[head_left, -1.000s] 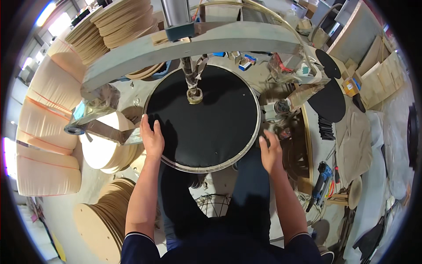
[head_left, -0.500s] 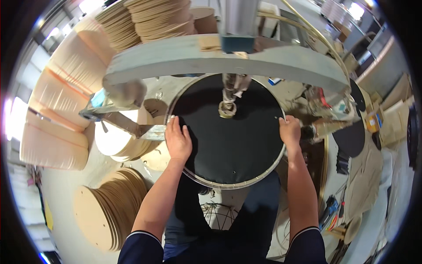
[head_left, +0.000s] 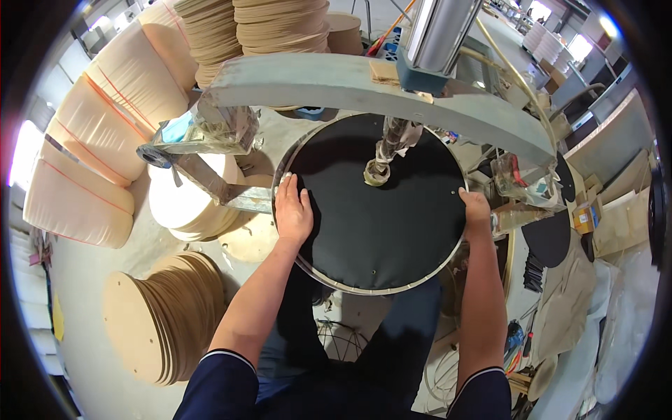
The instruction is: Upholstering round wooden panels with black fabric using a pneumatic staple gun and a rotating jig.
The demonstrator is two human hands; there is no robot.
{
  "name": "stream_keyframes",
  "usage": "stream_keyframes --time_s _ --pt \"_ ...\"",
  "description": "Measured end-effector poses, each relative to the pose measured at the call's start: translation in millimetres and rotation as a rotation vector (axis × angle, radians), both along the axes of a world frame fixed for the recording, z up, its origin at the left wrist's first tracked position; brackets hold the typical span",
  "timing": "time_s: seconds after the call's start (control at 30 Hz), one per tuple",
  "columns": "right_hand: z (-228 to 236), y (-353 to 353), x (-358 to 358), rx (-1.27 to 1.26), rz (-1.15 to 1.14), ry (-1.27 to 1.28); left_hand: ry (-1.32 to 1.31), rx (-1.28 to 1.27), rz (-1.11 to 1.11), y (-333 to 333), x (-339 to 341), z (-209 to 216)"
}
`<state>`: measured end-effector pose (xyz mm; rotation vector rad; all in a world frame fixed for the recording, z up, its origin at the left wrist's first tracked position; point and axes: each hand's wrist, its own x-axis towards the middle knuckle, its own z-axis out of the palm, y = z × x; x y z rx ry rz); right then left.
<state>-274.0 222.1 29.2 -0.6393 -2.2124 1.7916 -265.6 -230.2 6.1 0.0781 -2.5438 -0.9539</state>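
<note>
A large round black-covered disc (head_left: 392,238) with a pale metal rim lies level in front of me, above my knees. Flat on its left edge rests my left hand (head_left: 292,213), fingers stretched forward and nothing gripped. At the opposite edge, my right hand (head_left: 476,210) is closed round the rim, its thumb on top; its other fingers are mostly hidden. A wrapped rod with a ring-shaped foot (head_left: 376,173) comes down over the disc, behind its middle. Whether the foot presses on the cover I cannot tell. Small holes show near the disc's edge.
A curved grey metal beam (head_left: 315,80) spans above the disc, carrying an upright cylinder (head_left: 439,42). Stacked round boards (head_left: 168,315) stand at lower left, wrapped rolls (head_left: 80,189) at far left. Tools (head_left: 516,343) and black round pieces (head_left: 548,239) lie at right.
My view has turned slightly, so the beam and cylinder look tilted and the disc sits a little further right. Both hands keep their places at the disc's edges.
</note>
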Motion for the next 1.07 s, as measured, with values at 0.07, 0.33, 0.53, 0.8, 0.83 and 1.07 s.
stream_keyframes --time_s 0.07,0.33,0.53,0.8,0.83,1.07 --pt "-2 16 9 -0.078 -0.004 -0.076 0.038 0.067 0.015 7 -5 -2" --pt "88 -42 122 0.392 -0.139 -0.137 -0.340 0.349 0.108 -5 -17 -11" --pt "101 -54 245 0.287 -0.423 -0.148 -0.566 1.064 -0.169 14 -10 -8" --pt "43 -79 384 -0.105 -0.545 0.009 -0.551 1.071 -0.231 15 97 61" --pt "38 -81 393 -0.101 -0.530 0.010 -0.493 1.079 -0.240 12 107 56" --pt "17 -74 411 -0.145 -0.416 -0.091 -0.340 0.198 -0.147 4 139 49"
